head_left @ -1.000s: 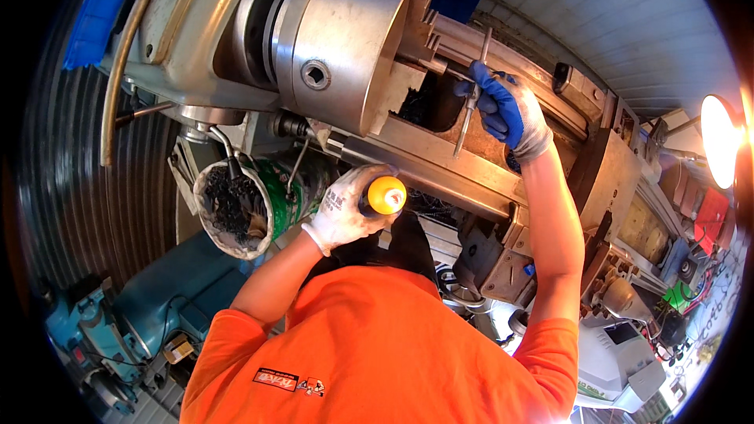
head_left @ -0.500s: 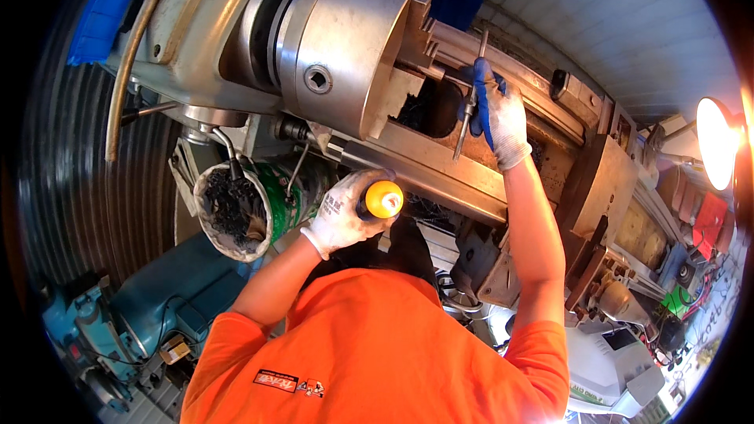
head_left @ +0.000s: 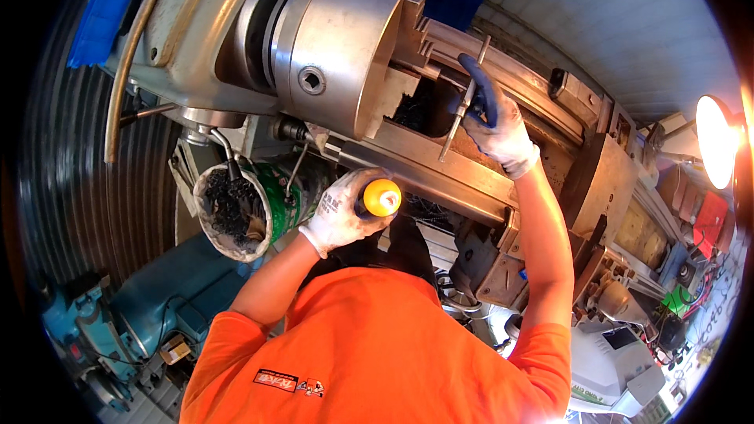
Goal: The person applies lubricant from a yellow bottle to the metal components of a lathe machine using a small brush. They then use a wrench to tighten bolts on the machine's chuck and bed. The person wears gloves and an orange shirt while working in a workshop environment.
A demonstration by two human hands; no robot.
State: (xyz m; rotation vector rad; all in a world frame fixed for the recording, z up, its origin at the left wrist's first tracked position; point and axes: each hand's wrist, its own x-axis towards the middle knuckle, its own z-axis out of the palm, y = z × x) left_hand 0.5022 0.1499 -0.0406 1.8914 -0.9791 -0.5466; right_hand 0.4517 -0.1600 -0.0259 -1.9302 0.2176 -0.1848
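Observation:
My left hand (head_left: 342, 216), in a white glove, grips a dark cylindrical object with a yellow top (head_left: 382, 198) below the lathe bed's front rail. My right hand (head_left: 495, 122), in a blue and white glove, holds a thin steel rod (head_left: 447, 148) with a thicker middle, its index finger raised beside it. The rod slants across a horizontal shaft (head_left: 440, 72) just right of the large steel chuck (head_left: 334, 51). Under my right hand is the lathe bed (head_left: 428, 180), with dark metal shavings (head_left: 412, 114) in its opening.
A green bucket (head_left: 275, 200) of dark debris hangs at left below the headstock (head_left: 184, 43). A teal machine (head_left: 157, 298) stands lower left. The carriage (head_left: 597, 177), a lit lamp (head_left: 716, 141) and cluttered tools are at right. Corrugated panels line the left and upper right.
My right hand has turned and shifted slightly down, its index finger now more extended. The rod is more slanted, its lower end moved left. My left hand has shifted very slightly left.

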